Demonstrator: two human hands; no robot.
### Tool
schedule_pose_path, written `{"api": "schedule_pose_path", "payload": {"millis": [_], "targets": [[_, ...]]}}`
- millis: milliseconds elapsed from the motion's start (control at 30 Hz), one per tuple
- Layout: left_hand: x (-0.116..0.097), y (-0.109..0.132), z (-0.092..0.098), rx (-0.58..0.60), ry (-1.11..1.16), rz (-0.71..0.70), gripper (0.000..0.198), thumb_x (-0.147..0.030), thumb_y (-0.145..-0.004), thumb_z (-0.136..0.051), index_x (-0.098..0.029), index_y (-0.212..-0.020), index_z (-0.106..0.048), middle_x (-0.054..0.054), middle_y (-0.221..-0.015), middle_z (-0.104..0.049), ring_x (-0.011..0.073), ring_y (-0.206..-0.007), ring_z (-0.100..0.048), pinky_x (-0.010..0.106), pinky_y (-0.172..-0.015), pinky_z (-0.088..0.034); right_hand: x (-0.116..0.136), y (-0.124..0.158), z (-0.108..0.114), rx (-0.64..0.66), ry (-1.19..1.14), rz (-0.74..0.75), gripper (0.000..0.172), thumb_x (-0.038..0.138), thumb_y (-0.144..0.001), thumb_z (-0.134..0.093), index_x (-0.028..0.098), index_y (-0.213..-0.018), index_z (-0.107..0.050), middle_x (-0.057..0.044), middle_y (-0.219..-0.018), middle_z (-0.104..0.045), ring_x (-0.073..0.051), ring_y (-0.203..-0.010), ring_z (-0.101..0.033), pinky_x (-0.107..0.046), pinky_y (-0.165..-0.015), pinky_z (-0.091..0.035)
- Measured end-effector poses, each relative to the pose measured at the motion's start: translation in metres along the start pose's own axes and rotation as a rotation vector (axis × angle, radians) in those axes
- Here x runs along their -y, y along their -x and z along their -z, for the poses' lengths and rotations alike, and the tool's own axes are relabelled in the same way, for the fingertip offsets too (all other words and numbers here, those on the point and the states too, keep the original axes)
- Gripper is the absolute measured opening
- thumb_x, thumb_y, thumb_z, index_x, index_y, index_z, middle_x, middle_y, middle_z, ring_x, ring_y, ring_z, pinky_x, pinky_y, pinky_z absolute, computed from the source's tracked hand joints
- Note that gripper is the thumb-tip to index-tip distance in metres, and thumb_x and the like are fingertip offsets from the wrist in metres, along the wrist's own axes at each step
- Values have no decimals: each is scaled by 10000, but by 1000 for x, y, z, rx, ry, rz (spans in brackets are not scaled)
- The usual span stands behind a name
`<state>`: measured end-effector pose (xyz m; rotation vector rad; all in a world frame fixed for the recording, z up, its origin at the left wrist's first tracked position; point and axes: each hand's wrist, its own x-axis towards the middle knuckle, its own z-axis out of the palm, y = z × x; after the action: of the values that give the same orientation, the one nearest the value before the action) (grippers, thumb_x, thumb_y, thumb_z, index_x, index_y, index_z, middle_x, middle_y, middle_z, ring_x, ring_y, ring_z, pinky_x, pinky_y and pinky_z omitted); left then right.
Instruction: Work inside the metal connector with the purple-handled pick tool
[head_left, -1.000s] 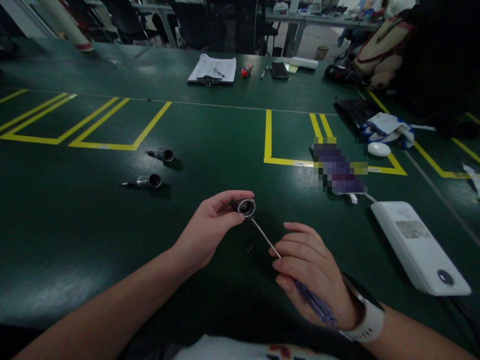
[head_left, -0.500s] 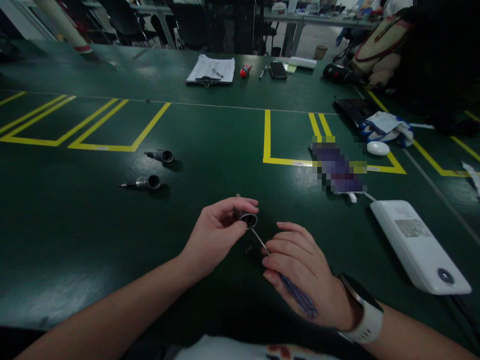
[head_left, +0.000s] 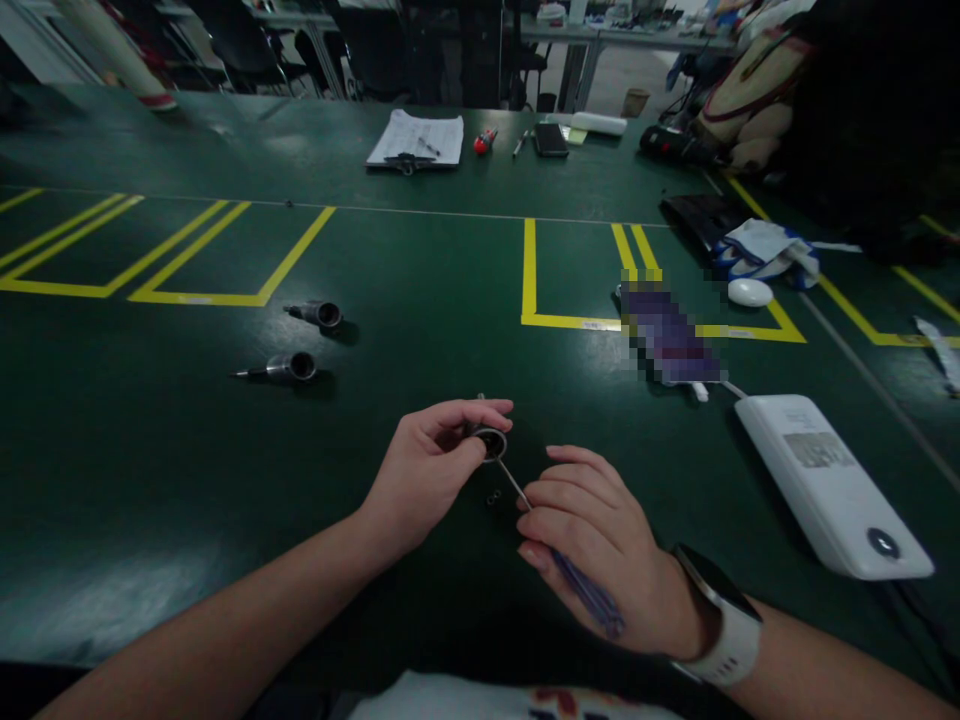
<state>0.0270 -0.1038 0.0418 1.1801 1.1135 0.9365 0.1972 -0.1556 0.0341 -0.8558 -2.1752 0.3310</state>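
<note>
left hand [head_left: 427,470]: fingers pinched round a small metal fitting [head_left: 491,442], just above the green table [head_left: 420,290]
right hand [head_left: 600,540]: fingers closed on a blue-handled screwdriver [head_left: 589,595], thin tip inside the metal fitting
nearby: two tiny dark rings [head_left: 493,497] below the shaft, white power bank [head_left: 829,485] off right

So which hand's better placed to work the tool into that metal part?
Right, probably: the right hand grips the screwdriver with its tip at the metal part, which the left hand pinches.
</note>
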Motion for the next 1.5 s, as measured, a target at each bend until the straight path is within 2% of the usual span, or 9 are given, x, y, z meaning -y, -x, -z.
{"api": "schedule_pose_path", "payload": {"millis": [267, 433, 533, 633, 833, 967, 1133, 1267, 1500], "targets": [[-2, -1, 0, -11, 29, 33, 124, -96, -704, -589, -163, -748, -684, 60, -993, -685, 229, -986, -622, 395, -900, -473, 1, 1, 5, -67, -163, -68, 100, 136, -812, -518, 178, -886, -571, -41, -805, -658, -176, -785, -602, -453, -910, -436], [-1, -6, 4, -50, 23, 43, 91, -142, -705, -626, -166, -777, -676, 60, -1048, -664, 234, -1005, -609, 401, -896, -474, -11, 6, 1, -303, -612, -521, 148, 209, -881, -459, 195, -788, -573, 0, -664, -603, -152, -678, -591, -434, -874, -450], [-5, -7, 6, -64, 43, 55, 180, -154, -705, -643, -173, -884, -660, 54, -1079, -648, 222, -999, -609, 399, -916, -464, -23, 6, -5, -240, -802, -725, 205, 281, -880, -489, 181, -719, -568, 9, -589, -580, -146, -640, -579, -345, -752, -495], [-8, -7, 6, -77, 100, 69, 261, -154, -699, -651, -171, -959, -632, 52, -1060, -651, 214, -969, -620, 395, -910, -469, -29, 7, -8, -215, -858, -769, 226, 311, -868, -515, 176, -696, -569, 15, -576, -567, -134, -621, -565, -294, -679, -490], [-9, -6, 6, -56, 110, 83, 260, -138, -708, -637, -167, -966, -628, 52, -1070, -645, 213, -985, -609, 388, -914, -464, -23, 4, -7, -182, -827, -738, 226, 312, -860, -530, 173, -687, -573, 18, -582, -566, -122, -587, -542, -273, -640, -476], [-6, -6, 8, -40, 116, 79, 255, -148, -712, -643, -177, -965, -629, 48, -1080, -642, 205, -977, -609, 387, -915, -462, -17, 0, -3, -117, -660, -700, 231, 298, -860, -513, 173, -676, -576, 10, -580, -562, -134, -590, -543, -307, -678, -481], [-8, -5, 7, -59, 135, 83, 242, -160, -697, -657, -176, -937, -627, 47, -1076, -641, 206, -979, -606, 389, -903, -466, -6, 0, 6, -35, -300, -398, 149, 183, -839, -488, 188, -699, -539, 15, -613, -546, -138, -612, -530, -404, -845, -434], [-12, -3, 3, -85, 143, 93, 263, -168, -677, -669, -158, -933, -611, 62, -1066, -641, 220, -980, -603, 393, -884, -476, -1, 0, 7, 98, -50, -171, 67, 139, -781, -499, 182, -755, -543, -7, -639, -572, -154, -618, -525, -436, -860, -415], [-10, -5, 4, -110, 151, 79, 251, -142, -680, -660, -161, -910, -560, 64, -1082, -638, 216, -991, -600, 402, -894, -464, -7, 0, 1, 70, 44, -124, 87, 128, -805, -501, 178, -849, -557, -27, -744, -637, -165, -702, -567, -439, -878, -413]]}}
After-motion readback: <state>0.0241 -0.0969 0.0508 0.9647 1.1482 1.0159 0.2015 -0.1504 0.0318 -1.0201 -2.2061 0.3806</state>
